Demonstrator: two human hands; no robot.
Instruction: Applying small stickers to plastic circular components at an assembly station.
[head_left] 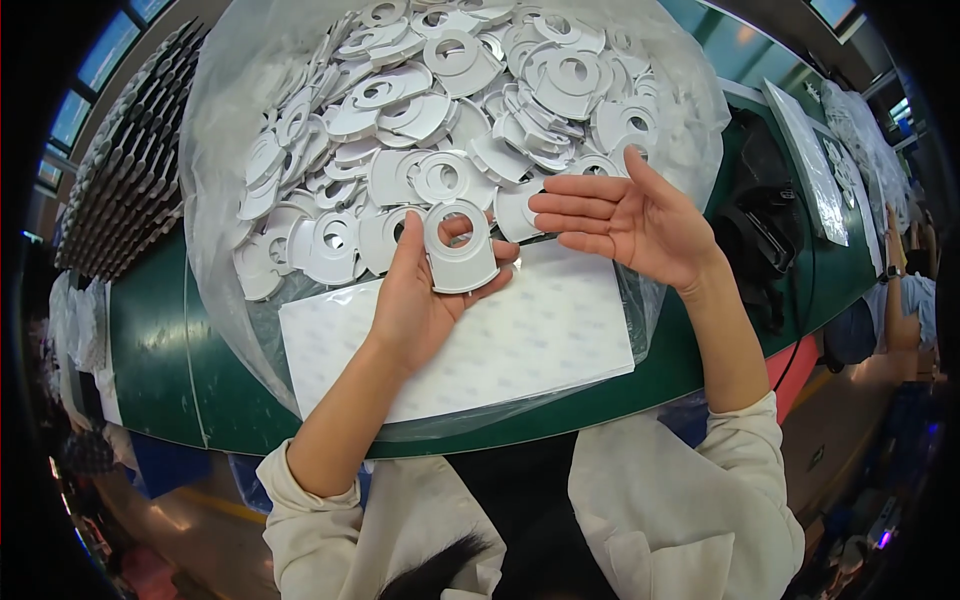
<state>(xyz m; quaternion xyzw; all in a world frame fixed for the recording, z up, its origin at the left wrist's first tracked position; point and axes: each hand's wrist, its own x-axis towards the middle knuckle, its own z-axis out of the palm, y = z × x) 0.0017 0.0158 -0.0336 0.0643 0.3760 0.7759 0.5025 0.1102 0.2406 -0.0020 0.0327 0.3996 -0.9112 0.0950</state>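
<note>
Your L hand [412, 315] grips 1 white plastic round-holed plate [463, 272]; R hand [648, 228] is open, empty; many similar pcs [465, 82] seem left.

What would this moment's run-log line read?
left hand: holds holed white part; right hand: open, empty; ahead: heap of white parts; beneath left hand: white sheet

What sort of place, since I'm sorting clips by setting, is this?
Probably a factory or assembly workshop: many matching white parts heaped on clear plastic, a green worktable under them, and a tall stack of what look like trays at the left.
</note>
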